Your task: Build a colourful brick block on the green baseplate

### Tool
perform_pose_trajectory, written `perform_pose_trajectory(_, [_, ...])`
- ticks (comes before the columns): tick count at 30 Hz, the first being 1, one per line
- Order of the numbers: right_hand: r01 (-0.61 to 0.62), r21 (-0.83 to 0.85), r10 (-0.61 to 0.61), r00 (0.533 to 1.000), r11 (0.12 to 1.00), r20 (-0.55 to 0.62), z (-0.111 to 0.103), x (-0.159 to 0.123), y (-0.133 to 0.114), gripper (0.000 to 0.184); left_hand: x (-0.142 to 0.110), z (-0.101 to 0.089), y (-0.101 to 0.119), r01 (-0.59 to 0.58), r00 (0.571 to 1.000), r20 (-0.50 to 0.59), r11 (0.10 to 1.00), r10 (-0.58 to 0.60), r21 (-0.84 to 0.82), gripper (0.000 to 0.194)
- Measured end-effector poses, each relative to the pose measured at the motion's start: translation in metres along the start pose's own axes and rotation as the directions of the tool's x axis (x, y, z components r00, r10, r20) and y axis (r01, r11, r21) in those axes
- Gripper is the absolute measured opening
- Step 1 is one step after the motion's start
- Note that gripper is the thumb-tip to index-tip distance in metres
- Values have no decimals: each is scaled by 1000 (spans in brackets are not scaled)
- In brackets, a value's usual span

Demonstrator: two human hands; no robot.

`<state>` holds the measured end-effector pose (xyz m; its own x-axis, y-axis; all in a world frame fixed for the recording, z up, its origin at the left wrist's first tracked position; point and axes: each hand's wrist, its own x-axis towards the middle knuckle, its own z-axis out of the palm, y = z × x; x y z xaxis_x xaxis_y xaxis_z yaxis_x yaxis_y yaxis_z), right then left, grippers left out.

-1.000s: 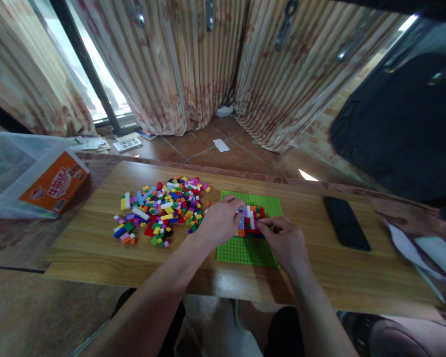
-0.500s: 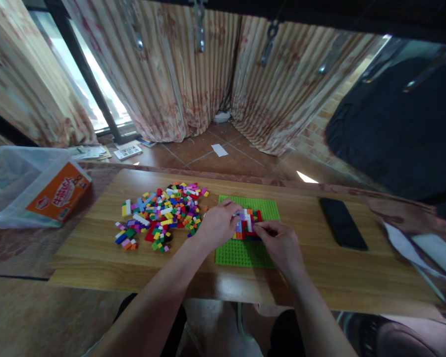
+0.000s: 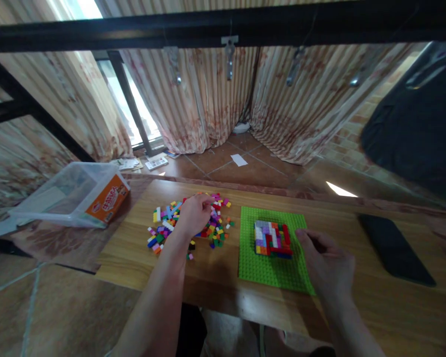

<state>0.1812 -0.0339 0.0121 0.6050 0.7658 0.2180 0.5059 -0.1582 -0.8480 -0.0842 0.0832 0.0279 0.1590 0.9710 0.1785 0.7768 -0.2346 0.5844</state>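
My left hand (image 3: 196, 214) reaches over a pile of loose coloured toy bricks (image 3: 217, 228) on the wooden table. One finger stretches out to the right; the others are partly hidden, and nothing shows in its grasp. My right hand (image 3: 327, 258) rests at the right edge of the green baseplate (image 3: 271, 277), fingers curled inward with no brick visible in them. On the baseplate stands a block of joined bricks (image 3: 273, 238) in white, purple, orange, yellow and red, with blue along its lower side. Neither hand touches this block.
A black phone (image 3: 396, 248) lies on the right of the wooden table (image 3: 134, 267). A clear plastic bin (image 3: 78, 193) with an orange label stands to the left. A dark metal bar (image 3: 193, 32) with hanging clips crosses above. Papers lie on the floor behind.
My left hand has left the brick block and moved left over the pile. My right hand has drawn back rightward from the block. The view has shifted left.
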Motion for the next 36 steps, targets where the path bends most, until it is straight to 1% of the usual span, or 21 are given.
perform_pose_trajectory(3, [34, -25, -33, 999, 999, 33, 1, -2, -2, 31, -3, -1, -2, 10, 999, 39, 999, -12, 48, 30])
perform_pose_trajectory(7, [41, -37, -38, 997, 998, 69, 2, -2, -3, 29, -4, 5, 2, -47, 992, 119, 994, 35, 95, 34])
perform_pose_trajectory(10, [29, -49, -25, 997, 998, 69, 3, -3, -3, 30, -4, 8, 5, -55, 992, 118, 991, 41, 118, 36])
perform_pose_trajectory(12, [27, -55, -23, 998, 998, 64, 4, -3, -4, 30, -3, 8, 6, -66, 992, 114, 993, 55, 98, 36])
perform_pose_trajectory(15, [42, -55, -39, 997, 998, 68, 6, -4, -5, 29, -3, 6, 6, -118, 987, 112, 993, 118, -2, 33])
perform_pose_trajectory(16, [50, -56, -46, 996, 997, 72, 5, -4, -6, 29, -2, 5, 5, -128, 987, 97, 991, 131, -35, 32])
perform_pose_trajectory(18, [58, -60, -54, 996, 996, 74, 4, -5, -7, 30, -1, 1, 1, -122, 992, 33, 989, 126, -88, 30])
perform_pose_trajectory(20, [81, -69, -75, 994, 994, 81, 4, -7, -8, 30, 1, -3, -5, -91, 995, -56, 986, 83, -138, 27])
perform_pose_trajectory(22, [147, -64, -140, 985, 987, 102, 5, -11, -10, 28, 3, -6, -10, -49, 989, -145, 978, 20, -202, 24])
perform_pose_trajectory(24, [253, -33, -246, 959, 967, 144, 11, -18, -14, 26, 4, -7, -13, -19, 973, -224, 961, -46, -277, 21])
perform_pose_trajectory(25, [312, -8, -305, 936, 950, 178, 15, -24, -17, 25, 4, -8, -14, -13, 964, -256, 948, -72, -317, 20])
perform_pose_trajectory(26, [369, 27, -366, 905, 929, 218, 21, -31, -21, 23, 4, -8, -13, -15, 955, -282, 934, -92, -356, 19])
perform_pose_trajectory(28, [474, 98, -477, 812, 875, 335, 37, -45, -30, 19, 4, -7, -12, -29, 941, -316, 903, -119, -429, 18])
perform_pose_trajectory(29, [501, 128, -511, 780, 856, 362, 45, -53, -35, 18, 4, -7, -11, -35, 936, -325, 886, -133, -463, 18])
perform_pose_trajectory(31, [542, 168, -560, 731, 824, 390, 64, -67, -43, 18, 4, -7, -9, -36, 926, -338, 851, -170, -525, 18])
perform_pose_trajectory(34, [626, 125, -614, 672, 770, 415, 91, -80, -50, 18, 4, -8, -9, -18, 918, -334, 817, -215, -576, 18])
perform_pose_trajectory(36, [661, 96, -633, 650, 744, 421, 108, -83, -53, 20, 5, -9, -10, -16, 920, -329, 816, -215, -578, 17])
